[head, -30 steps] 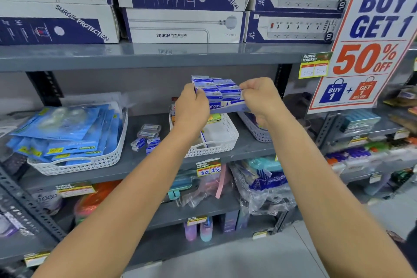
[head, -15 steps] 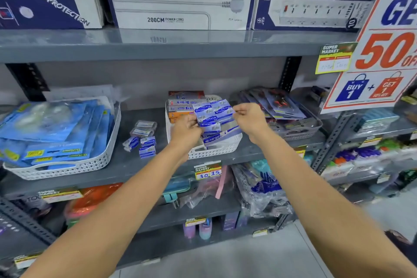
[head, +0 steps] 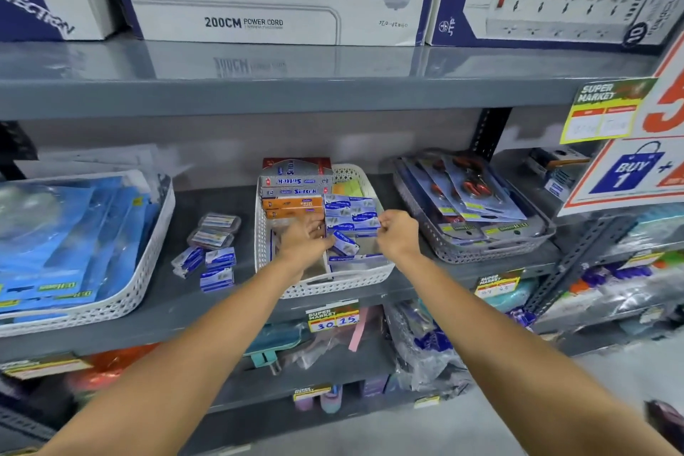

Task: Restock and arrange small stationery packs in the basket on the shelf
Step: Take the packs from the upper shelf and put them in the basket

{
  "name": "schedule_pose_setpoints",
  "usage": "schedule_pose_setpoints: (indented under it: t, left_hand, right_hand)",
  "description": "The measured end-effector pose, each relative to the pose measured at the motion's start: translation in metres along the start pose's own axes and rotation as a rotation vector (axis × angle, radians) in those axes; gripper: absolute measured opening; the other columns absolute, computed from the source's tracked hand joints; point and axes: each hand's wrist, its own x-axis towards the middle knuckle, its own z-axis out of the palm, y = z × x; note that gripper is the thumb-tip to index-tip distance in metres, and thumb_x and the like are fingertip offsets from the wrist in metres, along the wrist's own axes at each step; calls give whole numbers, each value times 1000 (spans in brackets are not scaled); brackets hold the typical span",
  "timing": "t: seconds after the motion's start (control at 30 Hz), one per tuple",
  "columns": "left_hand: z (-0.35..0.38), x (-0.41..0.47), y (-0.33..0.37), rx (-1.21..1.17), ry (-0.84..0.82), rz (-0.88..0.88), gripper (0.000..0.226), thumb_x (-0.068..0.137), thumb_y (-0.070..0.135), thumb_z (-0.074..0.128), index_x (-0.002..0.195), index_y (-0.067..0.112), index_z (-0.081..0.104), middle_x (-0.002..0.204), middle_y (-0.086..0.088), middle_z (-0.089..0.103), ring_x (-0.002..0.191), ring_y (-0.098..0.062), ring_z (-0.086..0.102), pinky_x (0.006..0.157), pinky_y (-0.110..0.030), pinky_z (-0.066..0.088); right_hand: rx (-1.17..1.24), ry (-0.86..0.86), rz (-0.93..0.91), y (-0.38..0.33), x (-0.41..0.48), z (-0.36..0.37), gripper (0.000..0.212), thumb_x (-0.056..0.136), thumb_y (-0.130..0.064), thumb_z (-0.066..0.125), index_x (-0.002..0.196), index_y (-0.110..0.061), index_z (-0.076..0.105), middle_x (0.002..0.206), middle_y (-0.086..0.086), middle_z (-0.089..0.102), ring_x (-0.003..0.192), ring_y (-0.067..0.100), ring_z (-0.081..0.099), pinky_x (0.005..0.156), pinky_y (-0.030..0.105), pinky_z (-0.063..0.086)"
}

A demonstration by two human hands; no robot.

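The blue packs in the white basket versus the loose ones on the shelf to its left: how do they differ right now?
The blue packs in the basket sit stacked in neat rows inside the white basket, with the left hand and right hand on them. The loose packs on the shelf lie scattered at odd angles on the bare grey shelf, untouched. Both look like the same small blue-and-white boxes.

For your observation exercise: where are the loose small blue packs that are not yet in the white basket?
In the head view, the loose blue packs lie on the grey middle shelf, left of the white basket and right of the large basket of blue packets.
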Motion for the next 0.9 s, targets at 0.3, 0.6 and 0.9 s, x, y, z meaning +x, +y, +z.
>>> schedule_pose_setpoints:
  t: [0.3,0.6,0.9]
  left_hand:
    - [9,25,-27,269,-71,0,50,82,0,68,129,7,49,130,-8,58,105,-12,52,96,-26,41]
    - [20,23,-23,849,2,113,31,81,13,68,112,11,61,112,-11,66,101,-29,62,81,-33,52]
    - [4,29,-10,1178,-476,479,28,79,15,70,105,26,71,113,3,68,102,-20,61,86,-37,51]
  right_hand:
    - [-397,-112,-88,1,7,19,21,84,13,50,98,1,61,98,21,67,90,36,66,73,40,52]
    - [-599,-211,-203,0,12,28,36,84,12,56,117,0,57,119,17,61,108,32,63,84,37,52]
    - [-667,-267,-257,1,23,23,33,83,11,57,113,-1,60,117,19,63,108,34,63,84,36,52]
